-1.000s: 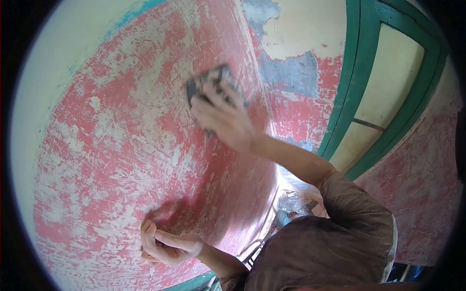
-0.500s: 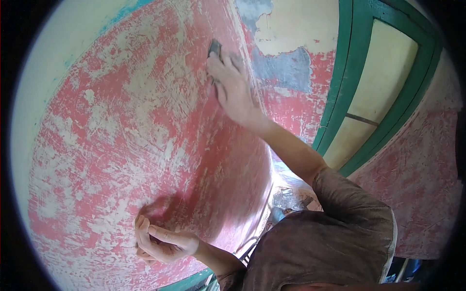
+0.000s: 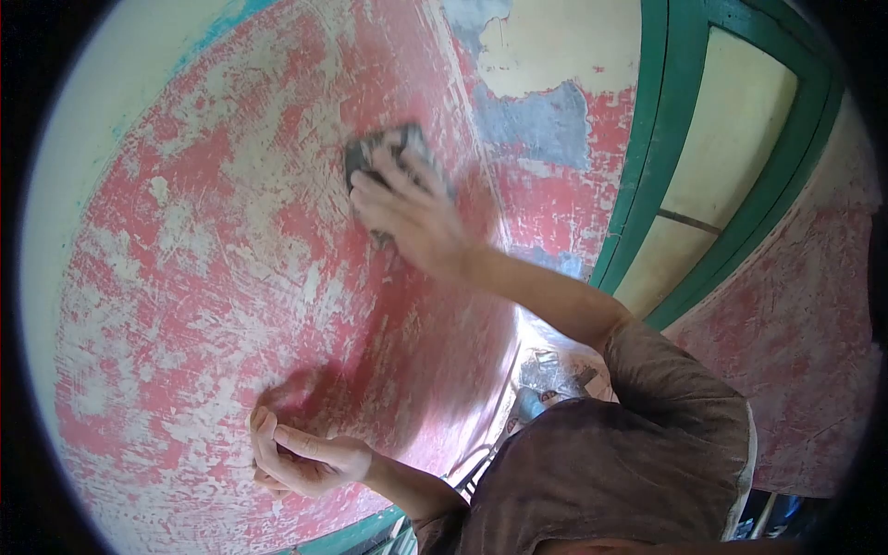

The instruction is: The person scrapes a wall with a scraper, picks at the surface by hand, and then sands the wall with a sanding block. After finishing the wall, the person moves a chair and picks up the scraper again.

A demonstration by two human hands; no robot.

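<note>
My right hand (image 3: pixel 407 208) is pressed over a dark grey sheet of sandpaper (image 3: pixel 359 159) on the upper part of the wall (image 3: pixel 231 268). Motion blurs its fingers, and the sheet shows on both sides of them. The wall has red paint with pale, scratched and scraped patches all over. Lower left, my left hand (image 3: pixel 310 453) is loosely closed with the fingers curled in and the thumb along them. It is right beside the wall, its shadow just above it, and nothing shows in its fingers.
Right of the corner, another wall carries a grey patch (image 3: pixel 536 125) among red and cream paint. A green frame (image 3: pixel 661 148) with cream panels stands beside it. Along the left runs a pale strip (image 3: pixel 102 148) with blue paint. Clear plastic (image 3: pixel 552 372) lies on the floor below.
My right hand has swept down and left along the wall with the sandpaper, and more of the sheet shows. My left hand has barely shifted.
</note>
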